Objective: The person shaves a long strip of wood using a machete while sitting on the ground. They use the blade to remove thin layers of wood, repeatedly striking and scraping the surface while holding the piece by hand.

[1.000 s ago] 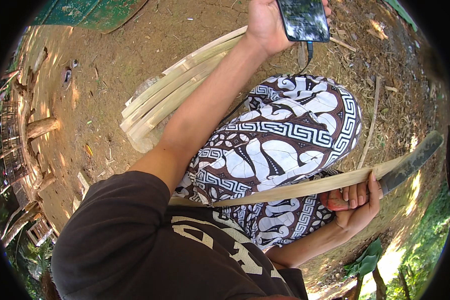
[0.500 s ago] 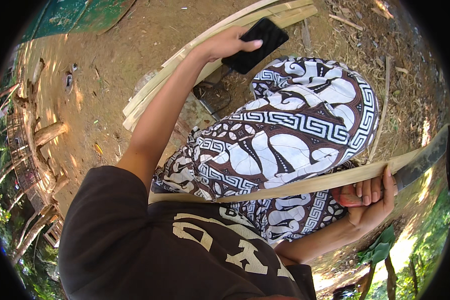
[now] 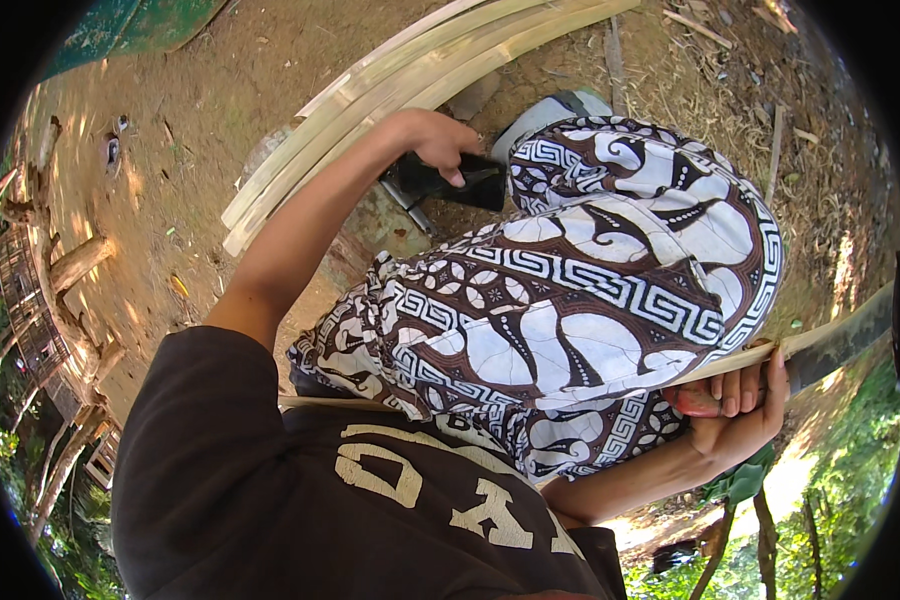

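Observation:
At the far side of my lap, my left hand point(image 3: 438, 142) is closed on a black smartphone point(image 3: 478, 186), held low beside a thin metal rod point(image 3: 408, 208). On the right, my right hand point(image 3: 738, 405) wraps around the red handle point(image 3: 697, 402) of a large knife. The knife's dark blade point(image 3: 842, 350) points to the right edge. A long pale bamboo strip point(image 3: 805, 338) runs along the blade, and the fingertips of my right hand touch it. Its middle is partly hidden by the patterned cloth point(image 3: 580, 290) over my legs.
Several split bamboo strips point(image 3: 410, 80) lie on the dirt ground beyond my left arm. Crooked logs point(image 3: 70, 270) stand at the left. A green sheet point(image 3: 130, 30) shows at the top left. Green leaves point(image 3: 745, 480) hang at the lower right.
My left hand has lowered the smartphone toward the ground and nearer to my legs. My knees have shifted up over the bamboo strip. The right hand keeps its grip on the knife.

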`<control>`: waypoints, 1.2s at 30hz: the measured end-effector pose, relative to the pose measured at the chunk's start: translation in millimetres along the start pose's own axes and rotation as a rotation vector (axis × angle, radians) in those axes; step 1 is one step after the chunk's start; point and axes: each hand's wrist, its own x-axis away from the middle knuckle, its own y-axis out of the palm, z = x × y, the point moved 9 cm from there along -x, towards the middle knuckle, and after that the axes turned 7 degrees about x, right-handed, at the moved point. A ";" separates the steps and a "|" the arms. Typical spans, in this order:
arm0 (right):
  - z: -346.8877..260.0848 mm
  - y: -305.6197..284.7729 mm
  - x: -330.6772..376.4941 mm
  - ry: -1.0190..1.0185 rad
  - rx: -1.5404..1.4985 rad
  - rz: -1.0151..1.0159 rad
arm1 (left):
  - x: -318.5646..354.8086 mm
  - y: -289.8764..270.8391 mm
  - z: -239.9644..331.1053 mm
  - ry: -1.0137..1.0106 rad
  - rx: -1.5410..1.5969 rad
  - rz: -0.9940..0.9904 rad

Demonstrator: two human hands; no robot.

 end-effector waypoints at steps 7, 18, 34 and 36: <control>-0.3 4.5 -0.7 0.003 -0.027 -0.028 | -107.9 129.9 -69.2 0.092 -0.661 -0.519; 0.8 -1.7 6.3 -0.009 -0.042 0.021 | -115.0 155.9 -149.4 -0.040 -0.626 -0.236; 0.5 -3.3 11.4 -0.036 -0.070 0.059 | -99.2 138.5 -150.5 -0.131 -0.659 -0.172; -0.6 0.1 13.4 -0.022 -0.044 0.077 | -95.0 134.2 -149.8 -0.142 -0.659 -0.164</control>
